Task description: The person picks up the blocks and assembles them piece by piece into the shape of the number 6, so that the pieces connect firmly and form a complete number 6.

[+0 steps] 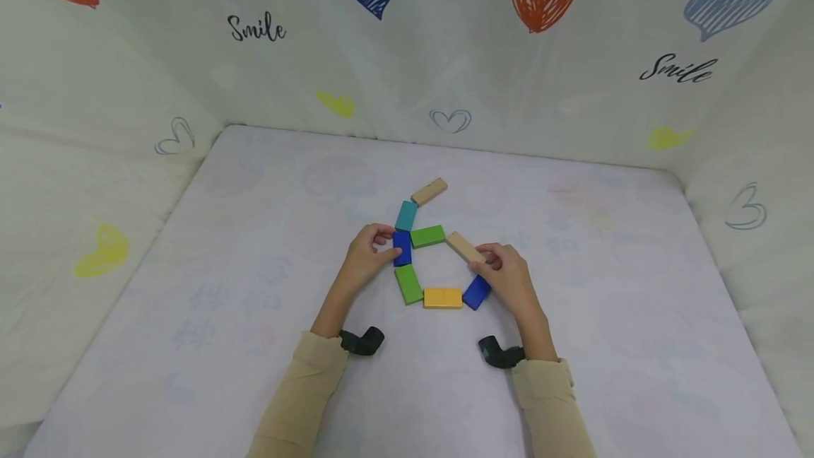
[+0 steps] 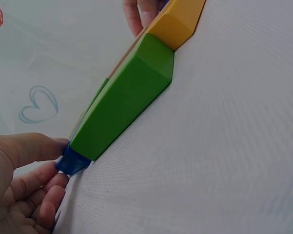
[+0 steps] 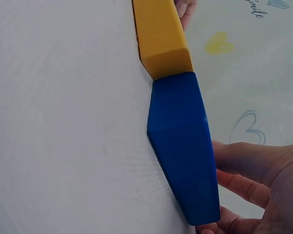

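Note:
Small rectangular blocks lie end to end in a ring with a tail. My left hand [image 1: 370,254] holds the blue block [image 1: 403,249] on the ring's left side, thumb and fingertips against it. My right hand [image 1: 505,273] pinches the lower end of a plain wooden block [image 1: 466,247] between thumb and fingers. Just below that hand sits a second blue block [image 3: 180,141], which hides the wooden block in the right wrist view. A green block [image 2: 129,92] adjoins the left blue block, and a yellow block [image 1: 442,297] links it with the second blue one.
Another green block [image 1: 428,236] forms the ring's top. Above the left blue block, a teal block [image 1: 406,215] and a slanted wooden block [image 1: 429,191] make the tail. The white tabletop [image 1: 242,246] meets a heart-printed cloth [image 1: 407,55] at the back and sides.

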Motion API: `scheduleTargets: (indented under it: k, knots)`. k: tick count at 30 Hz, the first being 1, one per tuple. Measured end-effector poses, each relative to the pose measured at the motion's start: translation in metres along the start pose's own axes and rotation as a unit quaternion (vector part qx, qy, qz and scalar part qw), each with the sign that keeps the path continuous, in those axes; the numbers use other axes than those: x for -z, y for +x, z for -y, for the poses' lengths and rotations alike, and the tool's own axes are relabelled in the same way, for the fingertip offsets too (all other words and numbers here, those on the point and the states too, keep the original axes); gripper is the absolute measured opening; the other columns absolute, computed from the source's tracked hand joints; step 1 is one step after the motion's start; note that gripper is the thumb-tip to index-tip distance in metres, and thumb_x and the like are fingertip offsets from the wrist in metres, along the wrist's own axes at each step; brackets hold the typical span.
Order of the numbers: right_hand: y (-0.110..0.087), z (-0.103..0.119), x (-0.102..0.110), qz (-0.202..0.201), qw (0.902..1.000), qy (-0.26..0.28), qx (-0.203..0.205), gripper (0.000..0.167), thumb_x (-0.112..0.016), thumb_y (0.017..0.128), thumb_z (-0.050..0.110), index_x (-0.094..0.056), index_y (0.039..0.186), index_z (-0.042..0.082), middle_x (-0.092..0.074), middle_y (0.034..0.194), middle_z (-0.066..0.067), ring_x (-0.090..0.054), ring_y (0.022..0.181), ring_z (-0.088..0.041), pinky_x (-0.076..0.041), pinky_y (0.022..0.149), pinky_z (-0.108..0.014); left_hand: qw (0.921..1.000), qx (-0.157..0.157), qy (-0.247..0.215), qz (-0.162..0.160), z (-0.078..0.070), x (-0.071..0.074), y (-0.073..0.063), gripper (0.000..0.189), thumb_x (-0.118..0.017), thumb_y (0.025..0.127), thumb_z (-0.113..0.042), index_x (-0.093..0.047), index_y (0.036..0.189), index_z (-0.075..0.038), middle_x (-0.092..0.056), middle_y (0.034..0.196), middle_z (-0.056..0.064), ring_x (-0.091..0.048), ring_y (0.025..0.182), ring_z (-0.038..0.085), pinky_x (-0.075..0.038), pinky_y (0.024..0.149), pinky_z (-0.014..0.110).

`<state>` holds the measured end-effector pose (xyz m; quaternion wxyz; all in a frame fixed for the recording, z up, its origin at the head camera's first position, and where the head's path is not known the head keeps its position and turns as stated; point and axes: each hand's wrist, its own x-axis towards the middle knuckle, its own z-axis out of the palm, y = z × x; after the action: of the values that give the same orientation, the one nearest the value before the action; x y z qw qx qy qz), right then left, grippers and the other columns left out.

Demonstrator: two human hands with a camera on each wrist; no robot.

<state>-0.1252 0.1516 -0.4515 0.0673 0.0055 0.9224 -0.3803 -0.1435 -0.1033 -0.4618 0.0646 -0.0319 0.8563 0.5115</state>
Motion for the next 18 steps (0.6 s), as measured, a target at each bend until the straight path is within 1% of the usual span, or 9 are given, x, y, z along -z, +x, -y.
scheduleTargets:
  k: [8, 18]
  knots:
    - [0.0004, 0.0000, -0.0004, -0.001, 1.0000, 0.001, -0.002, 0.035, -0.065, 0.086, 0.020, -0.060, 0.118, 0.008, -0.053, 0.093, -0.010, -0.047, 0.083, -0.021, -0.038, 0.070, -0.028, 1.0000, 0.003, 0.001, 0.002, 0.0005, 0.0000, -0.0005, 0.039, -0.067, 0.084, -0.016, -0.055, 0.120, -0.006, -0.057, 0.114, 0.009, -0.049, 0.103, 0.022, -0.040, 0.088, 0.034]
    - [-0.0009, 0.0027, -0.0013, -0.005, 0.9999, -0.001, -0.010, 0.035, -0.066, 0.085, 0.022, -0.060, 0.118, 0.010, -0.052, 0.092, -0.010, -0.046, 0.082, -0.021, -0.038, 0.067, -0.028, 0.9999, -0.002, -0.011, 0.003, -0.0009, 0.0013, -0.0023, 0.037, -0.067, 0.084, -0.015, -0.056, 0.118, -0.007, -0.057, 0.112, 0.009, -0.049, 0.102, 0.022, -0.040, 0.088, 0.035]
